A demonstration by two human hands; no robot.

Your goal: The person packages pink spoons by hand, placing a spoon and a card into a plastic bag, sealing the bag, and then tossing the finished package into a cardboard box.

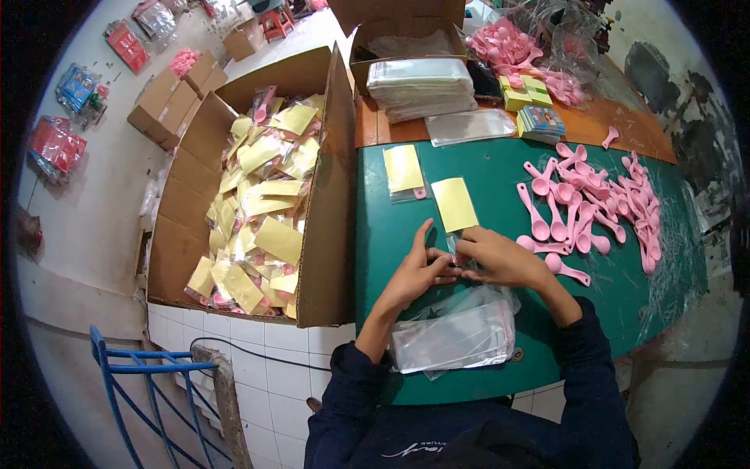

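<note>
My left hand (416, 273) and my right hand (504, 258) meet at the lower end of a clear plastic bag (451, 244). A yellow card (455, 205) shows at the bag's upper part. Right fingers are closed on the bag's end. On the left, the index finger points up while thumb and other fingers press together at the bag; a pink bit shows between the hands, mostly hidden. Just below lies a stack of empty clear bags (457, 340). Up and left rests a filled packet (403, 170) with a yellow card and pink spoon.
Loose pink spoons (582, 203) cover the table's right side. A cardboard box (332, 195) full of packets stands left of the green table (383, 234). Farther back are bag stacks (422, 86), card stacks (541, 121) and more pink spoons (504, 43). A blue metal frame (148, 367) stands lower left.
</note>
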